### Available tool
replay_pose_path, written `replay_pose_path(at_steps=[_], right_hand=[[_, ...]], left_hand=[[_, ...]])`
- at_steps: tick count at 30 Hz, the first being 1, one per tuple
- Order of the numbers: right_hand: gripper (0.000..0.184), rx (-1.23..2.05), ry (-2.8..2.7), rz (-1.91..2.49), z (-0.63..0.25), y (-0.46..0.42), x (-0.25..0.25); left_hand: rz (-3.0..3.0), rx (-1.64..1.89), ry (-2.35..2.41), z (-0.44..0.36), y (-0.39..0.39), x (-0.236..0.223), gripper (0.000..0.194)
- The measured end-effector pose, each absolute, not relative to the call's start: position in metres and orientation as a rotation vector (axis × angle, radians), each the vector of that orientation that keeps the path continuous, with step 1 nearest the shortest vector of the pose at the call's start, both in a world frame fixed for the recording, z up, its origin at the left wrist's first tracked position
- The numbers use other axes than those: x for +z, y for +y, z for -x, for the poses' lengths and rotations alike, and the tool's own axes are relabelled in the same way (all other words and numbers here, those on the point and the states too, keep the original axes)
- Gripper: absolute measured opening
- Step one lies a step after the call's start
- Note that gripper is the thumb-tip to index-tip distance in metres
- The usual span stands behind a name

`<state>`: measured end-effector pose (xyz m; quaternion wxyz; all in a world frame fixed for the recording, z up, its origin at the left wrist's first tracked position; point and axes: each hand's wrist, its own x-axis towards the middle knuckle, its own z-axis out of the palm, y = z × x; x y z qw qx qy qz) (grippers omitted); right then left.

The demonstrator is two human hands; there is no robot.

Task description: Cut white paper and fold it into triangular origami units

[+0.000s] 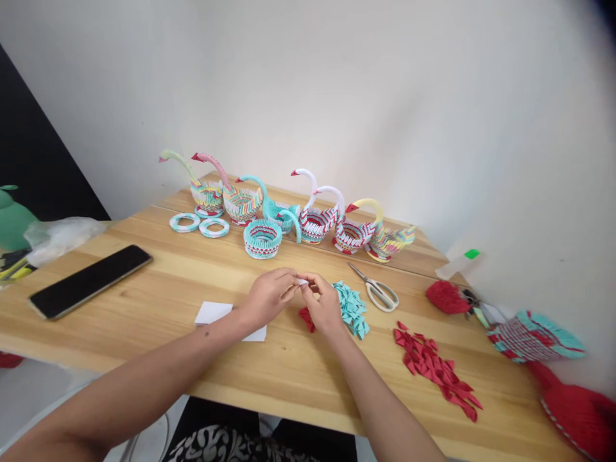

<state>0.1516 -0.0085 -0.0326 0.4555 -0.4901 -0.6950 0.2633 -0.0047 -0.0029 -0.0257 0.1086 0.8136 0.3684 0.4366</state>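
Observation:
A small folded piece of white paper (pixel 302 282) is pinched between the fingertips of my left hand (pixel 272 296) and my right hand (pixel 321 301), held just above the table. Under my left forearm lie white paper sheets (pixel 213 312), partly covered by it. Beside my right hand is a pile of turquoise folded paper triangles (pixel 353 311). A few red folded pieces (pixel 307 319) show behind my right wrist. Farther right, red folded triangles (pixel 436 369) are spread on the wood.
Several paper swans (pixel 283 215) line the back of the table, with a turquoise paper bowl (pixel 262 239) and two paper rings (pixel 214 228) before them. Scissors (pixel 375 289) lie right, a black phone (pixel 91 281) left. Red and turquoise paper pieces (pixel 534 337) crowd the right edge.

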Motion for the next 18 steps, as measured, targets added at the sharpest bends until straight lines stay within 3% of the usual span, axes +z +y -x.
replay_pose_path(at_steps=[10, 18], right_hand=[[0.011, 0.475, -1.646, 1.218, -0.1490, -0.0111, -0.0343], [0.008, 0.672, -1.569, 1.228, -0.1420, -0.0123, -0.0343]], left_hand=[[-2.511, 1.289, 1.136, -0.0010, -0.0106, -0.0272, 0.021], [-2.419, 1.150, 1.185, -0.0035, -0.0110, -0.0239, 0.032]])
